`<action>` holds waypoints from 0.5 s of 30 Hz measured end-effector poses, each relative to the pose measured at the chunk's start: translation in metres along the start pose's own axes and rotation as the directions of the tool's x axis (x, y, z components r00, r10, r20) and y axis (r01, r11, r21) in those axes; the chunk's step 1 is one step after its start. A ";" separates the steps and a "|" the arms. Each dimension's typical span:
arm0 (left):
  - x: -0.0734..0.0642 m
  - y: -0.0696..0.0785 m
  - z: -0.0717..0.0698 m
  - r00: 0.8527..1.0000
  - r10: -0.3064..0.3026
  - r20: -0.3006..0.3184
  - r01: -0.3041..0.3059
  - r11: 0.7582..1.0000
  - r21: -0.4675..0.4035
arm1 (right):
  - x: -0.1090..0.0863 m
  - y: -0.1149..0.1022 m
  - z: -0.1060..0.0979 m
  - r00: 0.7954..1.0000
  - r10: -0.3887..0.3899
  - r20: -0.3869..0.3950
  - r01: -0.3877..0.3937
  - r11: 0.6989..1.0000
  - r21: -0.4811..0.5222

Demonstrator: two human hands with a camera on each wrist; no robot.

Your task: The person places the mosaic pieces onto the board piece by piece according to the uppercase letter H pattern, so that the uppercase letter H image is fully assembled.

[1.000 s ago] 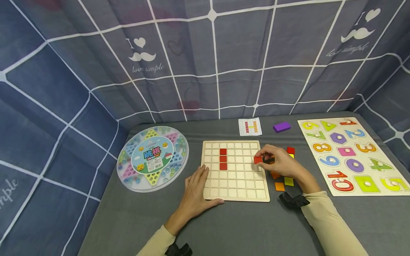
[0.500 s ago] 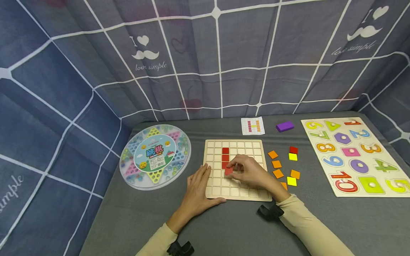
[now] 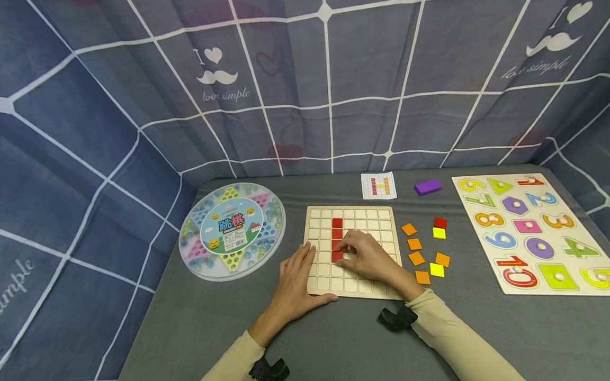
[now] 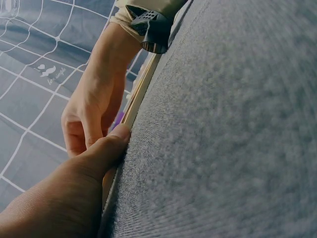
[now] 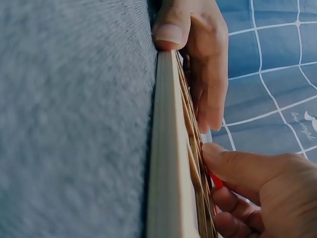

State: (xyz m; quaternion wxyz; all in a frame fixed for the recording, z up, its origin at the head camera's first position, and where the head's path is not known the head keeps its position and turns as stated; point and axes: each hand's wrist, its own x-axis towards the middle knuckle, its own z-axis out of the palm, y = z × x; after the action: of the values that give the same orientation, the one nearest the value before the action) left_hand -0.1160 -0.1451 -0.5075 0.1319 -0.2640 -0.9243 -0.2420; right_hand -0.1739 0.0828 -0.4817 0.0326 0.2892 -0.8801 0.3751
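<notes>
A wooden grid board point(image 3: 321, 271) lies in front of me, with a column of red square tiles point(image 3: 337, 233) in its cells. My right hand point(image 3: 366, 256) reaches over the board and pinches the lowest red tile point(image 3: 337, 256), which sits at the foot of that column. In the right wrist view, red shows between the thumb and fingers of this hand point(image 5: 257, 188). My left hand point(image 3: 296, 278) rests along the board's left side, fingers extended, thumb at the near edge. The left wrist view has this thumb point(image 4: 118, 136) touching the board's rim.
Right of the board lie loose orange tiles point(image 3: 416, 258), yellow tiles point(image 3: 436, 270) and one red tile point(image 3: 440, 223). Behind are a pattern card point(image 3: 378, 186) and a purple block point(image 3: 427, 187). A round game box point(image 3: 232, 233) stands left, a number puzzle point(image 3: 527, 226) far right.
My right hand has carried a red tile leftward from the board's right edge and lowered it below the other red tiles. The left hand stays on the board. The view has shifted slightly.
</notes>
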 end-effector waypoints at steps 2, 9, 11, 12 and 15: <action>0.000 0.001 -0.001 1.000 -0.004 0.003 0.004 1.000 0.006 | 0.000 -0.001 0.001 1.000 0.000 -0.005 0.000 1.000 -0.023; 0.001 0.002 -0.001 1.000 0.013 -0.017 -0.013 1.000 0.005 | -0.002 0.000 0.002 1.000 0.004 -0.003 -0.004 0.999 -0.037; 0.001 0.001 -0.001 1.000 0.019 -0.021 -0.019 1.000 0.004 | -0.002 0.000 0.002 1.000 0.004 0.002 -0.004 0.999 -0.038; 0.001 0.001 -0.001 1.000 0.020 -0.022 -0.020 1.000 0.003 | -0.002 0.001 0.002 1.000 0.005 0.005 -0.005 0.999 -0.040; 0.001 0.001 0.000 1.000 0.020 -0.020 -0.020 1.000 0.002 | -0.002 0.001 0.002 1.000 0.010 0.016 -0.010 0.999 -0.033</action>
State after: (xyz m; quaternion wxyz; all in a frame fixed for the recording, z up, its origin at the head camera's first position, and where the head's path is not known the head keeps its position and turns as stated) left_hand -0.1165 -0.1444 -0.5065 0.1437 -0.2706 -0.9205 -0.2424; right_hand -0.1720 0.0829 -0.4846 0.0282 0.2873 -0.8879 0.3582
